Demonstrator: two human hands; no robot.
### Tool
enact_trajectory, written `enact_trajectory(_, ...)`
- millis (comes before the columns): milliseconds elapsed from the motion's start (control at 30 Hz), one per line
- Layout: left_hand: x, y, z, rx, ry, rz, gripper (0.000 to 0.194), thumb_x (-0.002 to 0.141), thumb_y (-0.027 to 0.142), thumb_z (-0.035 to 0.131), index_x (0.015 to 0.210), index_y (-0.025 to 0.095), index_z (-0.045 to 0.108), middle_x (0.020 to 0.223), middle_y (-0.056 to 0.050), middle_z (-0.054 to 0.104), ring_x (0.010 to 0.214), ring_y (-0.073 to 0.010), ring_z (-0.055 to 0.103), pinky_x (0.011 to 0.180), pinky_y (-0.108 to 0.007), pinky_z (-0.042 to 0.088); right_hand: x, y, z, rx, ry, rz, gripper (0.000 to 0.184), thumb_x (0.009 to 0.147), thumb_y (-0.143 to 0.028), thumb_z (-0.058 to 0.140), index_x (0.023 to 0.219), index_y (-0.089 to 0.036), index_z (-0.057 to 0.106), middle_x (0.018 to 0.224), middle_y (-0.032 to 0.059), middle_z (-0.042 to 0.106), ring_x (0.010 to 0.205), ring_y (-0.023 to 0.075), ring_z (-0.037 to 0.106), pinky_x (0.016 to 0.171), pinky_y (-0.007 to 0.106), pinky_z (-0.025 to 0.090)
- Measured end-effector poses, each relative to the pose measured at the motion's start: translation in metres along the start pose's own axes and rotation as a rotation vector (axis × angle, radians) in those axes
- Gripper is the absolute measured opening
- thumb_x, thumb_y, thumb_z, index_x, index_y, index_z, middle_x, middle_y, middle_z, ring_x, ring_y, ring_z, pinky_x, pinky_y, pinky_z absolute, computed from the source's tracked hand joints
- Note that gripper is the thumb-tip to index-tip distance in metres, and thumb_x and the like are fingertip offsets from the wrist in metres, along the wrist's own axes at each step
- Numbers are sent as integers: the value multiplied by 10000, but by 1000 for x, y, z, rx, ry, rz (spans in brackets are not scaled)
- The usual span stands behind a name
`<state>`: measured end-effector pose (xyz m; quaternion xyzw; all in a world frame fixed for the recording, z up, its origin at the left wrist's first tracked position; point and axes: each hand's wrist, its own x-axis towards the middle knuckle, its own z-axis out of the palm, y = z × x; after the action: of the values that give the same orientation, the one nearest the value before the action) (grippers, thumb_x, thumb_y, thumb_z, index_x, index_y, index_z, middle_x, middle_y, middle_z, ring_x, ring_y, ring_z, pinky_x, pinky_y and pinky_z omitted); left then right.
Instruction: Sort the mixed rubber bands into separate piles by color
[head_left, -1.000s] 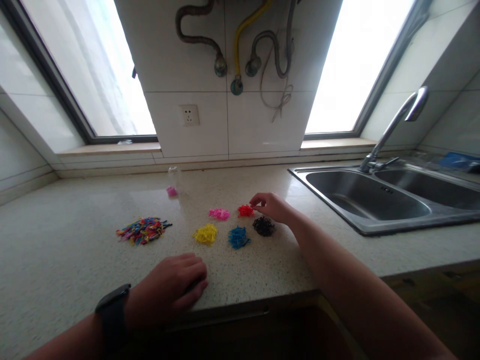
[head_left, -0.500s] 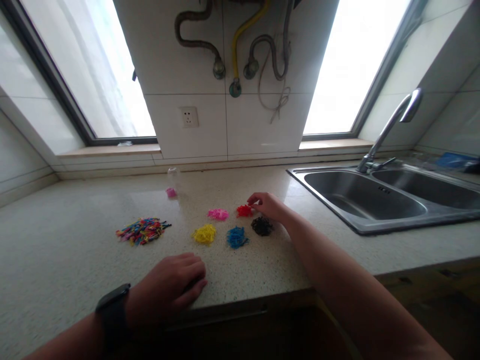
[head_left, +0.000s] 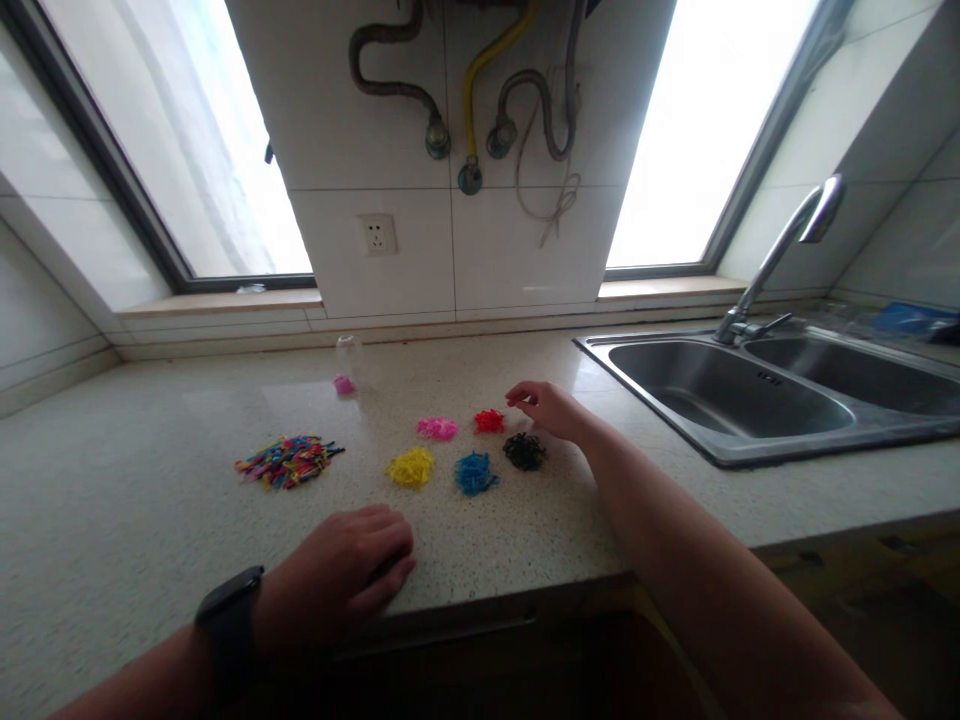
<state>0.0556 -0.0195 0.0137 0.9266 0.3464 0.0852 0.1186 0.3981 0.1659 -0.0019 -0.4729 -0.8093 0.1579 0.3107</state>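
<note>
My right hand (head_left: 546,408) hovers just right of a small red pile (head_left: 489,421) of what look like little rubber bands. Its thumb and forefinger are slightly apart, and I see nothing between them. Below that hand lies a black pile (head_left: 524,452), with a blue pile (head_left: 475,473) to its left. A yellow pile (head_left: 409,467) and a pink pile (head_left: 437,428) sit further left. The mixed-colour pile (head_left: 289,462) is the largest. My left hand (head_left: 352,560), a dark watch on its wrist, rests at the counter's front edge with its fingers curled in and nothing visible in them.
A clear plastic cup or jar (head_left: 348,362) stands at the back of the speckled counter (head_left: 180,560), a pink lump (head_left: 343,385) at its base. On the right is a double steel sink (head_left: 720,390) with a tall faucet (head_left: 780,260). Tiled wall and windows rise behind.
My right hand has drawn back a little to the right from the red pile, and its fingertips have parted. The left hand stays where it was.
</note>
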Motion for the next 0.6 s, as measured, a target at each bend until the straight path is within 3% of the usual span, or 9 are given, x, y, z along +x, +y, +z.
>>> enact_trajectory(200,0,0,0,-2,-11,-4,191,992,275,417,861,189,526,836,-34,588,752,-171,516,675,-306,363,-4,15,-10,-131,14,49,209,866,-263,614,1012,-207,754,836,35,750,685,150,641,665,264,485)
enact_trajectory(600,0,1,-1,25,3,-6,173,982,269,429,864,187,524,838,-31,587,751,-169,512,668,-308,355,-3,26,-8,7,33,157,251,850,-320,592,973,-174,755,815,53,740,709,168,627,682,288,484)
